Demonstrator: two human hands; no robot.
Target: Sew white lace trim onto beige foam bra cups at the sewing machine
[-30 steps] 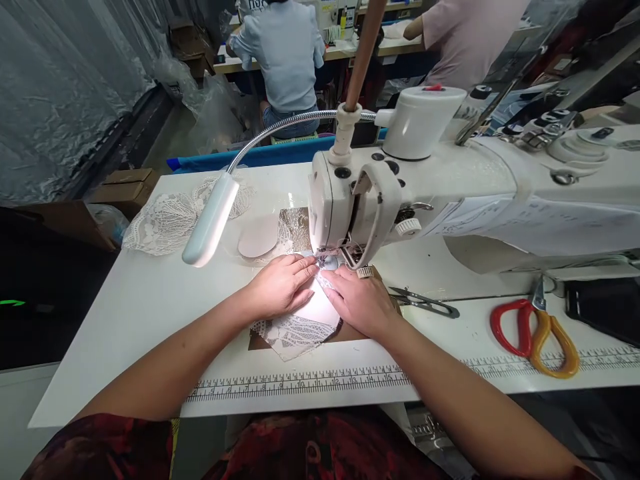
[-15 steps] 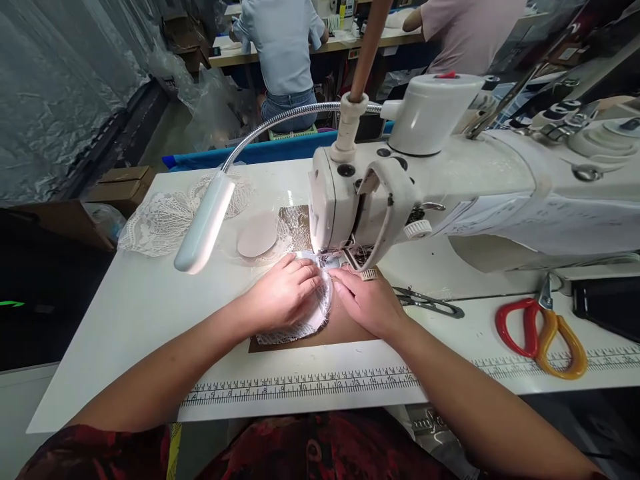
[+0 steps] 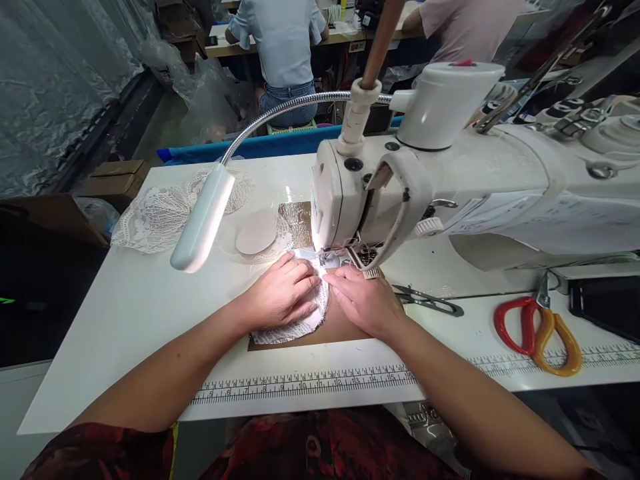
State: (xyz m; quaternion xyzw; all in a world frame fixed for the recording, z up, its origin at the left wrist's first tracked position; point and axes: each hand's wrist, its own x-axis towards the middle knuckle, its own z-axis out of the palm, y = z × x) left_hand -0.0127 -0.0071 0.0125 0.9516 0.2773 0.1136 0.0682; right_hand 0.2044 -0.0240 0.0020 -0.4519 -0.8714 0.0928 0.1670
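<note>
A white, rounded lace piece (image 3: 295,331) lies under the head of the white sewing machine (image 3: 334,200), its curved edge close to the needle area. My left hand (image 3: 285,291) rests on top of it, fingers spread and pressing the lace down. On the other side, my right hand (image 3: 367,300) has thumb and fingertips together at the lace edge, just in front of the presser foot. The needle tip is too small to make out. Beneath the lace is a brown sheet (image 3: 345,325) on the table.
Left of the machine lie a pale oval piece (image 3: 256,231) and lace pieces (image 3: 150,220), under a bendable lamp (image 3: 203,220). To the right are black thread snips (image 3: 430,301) and scissors with red and yellow handles (image 3: 537,337). A printed ruler (image 3: 300,387) borders the front edge.
The lace piece has turned or shifted slightly under my hands. My right fingers have drawn closer together at its edge. The camera view has shifted a little.
</note>
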